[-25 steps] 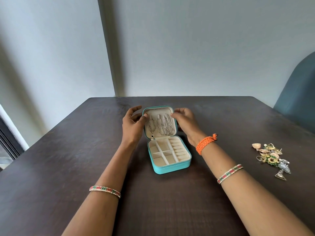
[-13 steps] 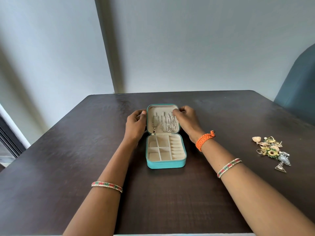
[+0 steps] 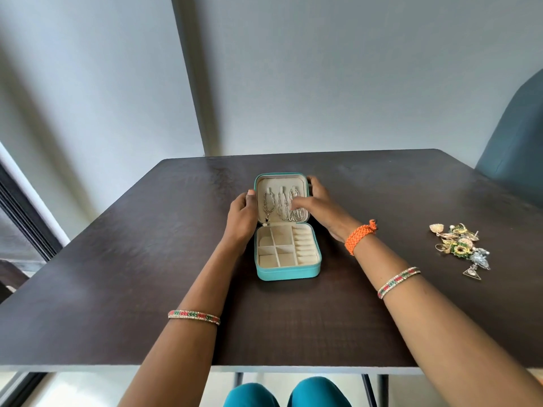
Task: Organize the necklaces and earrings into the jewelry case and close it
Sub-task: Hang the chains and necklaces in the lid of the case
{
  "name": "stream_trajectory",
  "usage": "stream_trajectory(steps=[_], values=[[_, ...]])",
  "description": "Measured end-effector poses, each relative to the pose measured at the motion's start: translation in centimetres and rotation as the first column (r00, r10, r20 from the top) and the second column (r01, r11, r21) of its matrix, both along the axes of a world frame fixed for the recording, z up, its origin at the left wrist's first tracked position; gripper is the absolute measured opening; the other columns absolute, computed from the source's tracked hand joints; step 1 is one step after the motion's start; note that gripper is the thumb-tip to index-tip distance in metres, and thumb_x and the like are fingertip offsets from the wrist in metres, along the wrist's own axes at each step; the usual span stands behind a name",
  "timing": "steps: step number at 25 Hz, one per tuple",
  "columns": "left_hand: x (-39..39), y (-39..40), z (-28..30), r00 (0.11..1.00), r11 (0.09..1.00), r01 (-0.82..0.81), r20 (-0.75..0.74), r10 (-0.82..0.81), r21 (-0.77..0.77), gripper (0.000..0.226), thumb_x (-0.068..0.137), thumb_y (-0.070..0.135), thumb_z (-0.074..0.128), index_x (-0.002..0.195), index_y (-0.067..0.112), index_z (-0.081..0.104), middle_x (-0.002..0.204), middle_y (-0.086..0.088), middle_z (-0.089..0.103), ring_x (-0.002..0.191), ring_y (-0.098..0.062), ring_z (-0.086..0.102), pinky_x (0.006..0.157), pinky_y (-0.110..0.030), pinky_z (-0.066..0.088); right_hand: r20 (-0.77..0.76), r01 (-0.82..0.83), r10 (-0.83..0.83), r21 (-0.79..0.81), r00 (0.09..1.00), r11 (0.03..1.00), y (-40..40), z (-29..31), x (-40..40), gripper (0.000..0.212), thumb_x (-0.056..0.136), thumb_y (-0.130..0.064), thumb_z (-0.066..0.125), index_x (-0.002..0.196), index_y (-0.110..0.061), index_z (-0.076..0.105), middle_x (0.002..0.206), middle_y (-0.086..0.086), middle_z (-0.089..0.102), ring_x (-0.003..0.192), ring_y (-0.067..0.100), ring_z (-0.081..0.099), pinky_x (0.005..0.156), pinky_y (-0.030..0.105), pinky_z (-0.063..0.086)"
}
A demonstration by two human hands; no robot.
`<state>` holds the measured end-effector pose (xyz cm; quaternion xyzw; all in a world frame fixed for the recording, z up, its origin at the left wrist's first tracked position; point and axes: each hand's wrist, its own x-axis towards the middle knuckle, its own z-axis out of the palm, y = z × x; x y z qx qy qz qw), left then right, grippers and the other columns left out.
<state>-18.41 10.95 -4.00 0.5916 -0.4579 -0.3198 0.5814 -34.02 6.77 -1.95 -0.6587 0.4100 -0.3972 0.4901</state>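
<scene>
A small teal jewelry case stands open in the middle of the dark table, its lid upright. Silver necklaces hang inside the cream lid. The tray's compartments below look bare. My left hand grips the lid's left edge, thumb on the rim. My right hand holds the lid's right edge, with a blurred finger touching the rightmost necklace. A heap of gold, green and silver earrings lies loose on the table to the right.
The dark wooden table has its front edge near my knees. A teal chair back rises at the far right. A grey wall stands behind the table, a window frame at far left.
The view has tilted down and the case sits lower and squarer in view. My right finger has moved onto the rightmost necklace; both hands stay at the lid.
</scene>
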Motion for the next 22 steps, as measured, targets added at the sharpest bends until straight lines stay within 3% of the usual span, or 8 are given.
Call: stream_trajectory(steps=[3,6,10,14,16,18,19,22], values=[[0.2,0.4,-0.2,1.0,1.0,-0.024,0.016,0.025,-0.02,0.034,0.101,0.032,0.038,0.093,0.004,0.057,0.091,-0.015,0.062,0.081,-0.022,0.057,0.076,-0.043,0.05,-0.115,-0.112,0.111,0.0,0.987,0.994,0.6,-0.3,-0.3,0.061,0.077,0.007,0.06,0.127,-0.013,0.033,0.115,0.011,0.055,0.103,0.018,0.056,0.076,0.019,0.049],[0.4,0.7,-0.4,0.998,0.998,-0.056,0.024,0.057,-0.04,0.041,0.097,0.035,0.042,0.094,-0.003,0.057,0.085,-0.013,0.06,0.077,-0.022,0.053,0.077,-0.045,0.048,-0.071,-0.061,0.059,-0.013,0.996,0.998,0.7,-0.1,-0.3,0.047,0.079,0.008,0.053,0.12,-0.012,0.044,0.107,0.007,0.059,0.096,0.016,0.057,0.076,0.022,0.05],[0.5,1.3,-0.3,0.998,0.998,-0.068,0.008,0.068,-0.012,0.048,0.086,0.047,0.042,0.094,0.003,0.058,0.091,-0.009,0.065,0.085,-0.024,0.06,0.086,-0.049,0.05,0.001,-0.054,0.054,0.013,0.999,0.998,0.2,-0.2,-0.4,0.022,0.072,-0.014,0.052,0.093,-0.017,0.059,0.099,0.004,0.066,0.099,0.02,0.057,0.091,0.036,0.044],[0.1,1.8,0.0,0.998,0.999,-0.051,0.047,0.051,0.003,0.022,0.098,0.035,0.042,0.105,0.016,0.051,0.107,-0.006,0.064,0.099,-0.023,0.063,0.091,-0.041,0.051,0.092,-0.01,0.004,0.073,0.996,0.997,-0.2,-0.1,-0.3,0.01,0.064,-0.022,0.05,0.066,-0.021,0.06,0.075,-0.002,0.065,0.083,0.02,0.053,0.08,0.04,0.04],[-0.1,2.0,-0.1,0.997,0.999,-0.047,0.063,0.046,0.005,0.019,0.099,0.032,0.041,0.108,0.017,0.049,0.108,-0.004,0.063,0.1,-0.021,0.062,0.091,-0.039,0.051,0.038,0.024,-0.026,0.056,0.999,0.998,-0.1,-0.2,-0.3,0.012,0.065,-0.028,0.049,0.059,-0.02,0.056,0.069,0.007,0.061,0.076,0.021,0.048,0.074,0.038,0.036],[-0.3,2.3,-0.1,0.995,0.998,-0.06,0.078,0.061,-0.007,0.024,0.099,0.028,0.04,0.118,0.016,0.049,0.109,-0.003,0.063,0.103,-0.022,0.061,0.093,-0.038,0.049,-0.05,0.063,-0.064,-0.014,0.997,0.998,0.3,-0.5,-0.4,0.031,0.069,-0.037,0.048,0.068,-0.008,0.057,0.086,0.031,0.06,0.075,0.023,0.049,0.071,0.044,0.041],[-0.3,2.4,-0.1,0.992,0.998,-0.068,0.106,0.069,-0.011,0.031,0.099,0.026,0.04,0.128,0.016,0.045,0.11,-0.003,0.062,0.104,-0.023,0.06,0.095,-0.039,0.048,-0.045,0.083,-0.086,-0.057,0.995,0.995,0.1,-0.7,-0.5,0.039,0.076,-0.036,0.048,0.075,0.001,0.059,0.094,0.034,0.06,0.077,0.026,0.055,0.076,0.05,0.045],[-1.0,2.8,-0.1,0.967,0.998,-0.063,0.246,0.06,0.002,0.057,0.098,0.024,0.044,0.149,0.02,0.018,0.125,-0.008,0.058,0.11,-0.025,0.058,0.098,-0.039,0.046,0.091,0.168,-0.163,-0.04,0.982,0.985,0.5,-0.4,-1.1,0.022,0.089,-0.022,0.049,0.091,-0.014,0.069,0.095,0.013,0.069,0.092,0.026,0.065,0.085,0.044,0.052]])
